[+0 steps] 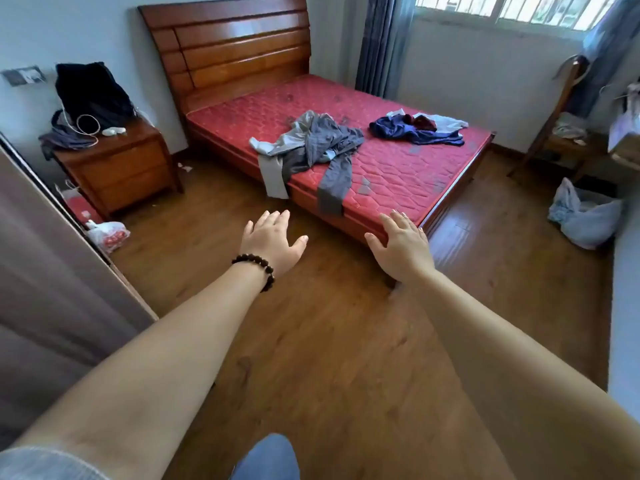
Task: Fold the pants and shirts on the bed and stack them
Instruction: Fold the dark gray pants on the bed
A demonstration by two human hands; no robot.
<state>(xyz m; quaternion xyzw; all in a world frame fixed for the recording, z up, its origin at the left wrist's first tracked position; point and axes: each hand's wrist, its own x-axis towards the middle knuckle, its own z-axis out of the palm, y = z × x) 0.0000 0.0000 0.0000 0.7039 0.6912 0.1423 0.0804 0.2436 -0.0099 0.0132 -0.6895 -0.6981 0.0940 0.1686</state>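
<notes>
A bed with a red quilted mattress [398,168] stands across the room. On its near side lies a crumpled heap of grey pants [318,143], with two legs hanging over the mattress edge. Farther right on the mattress is a smaller heap of dark blue, maroon and white shirts [419,128]. My left hand [272,239], with a bead bracelet on the wrist, and my right hand [401,245] are stretched out in front of me above the wooden floor, fingers straight, holding nothing, short of the bed.
A wooden nightstand [121,168] with a black bag stands left of the bed; plastic bags [107,233] lie by it on the floor. A wooden chair [561,133] and a pale bag [585,213] are at the right. A door panel [52,271] is at my left.
</notes>
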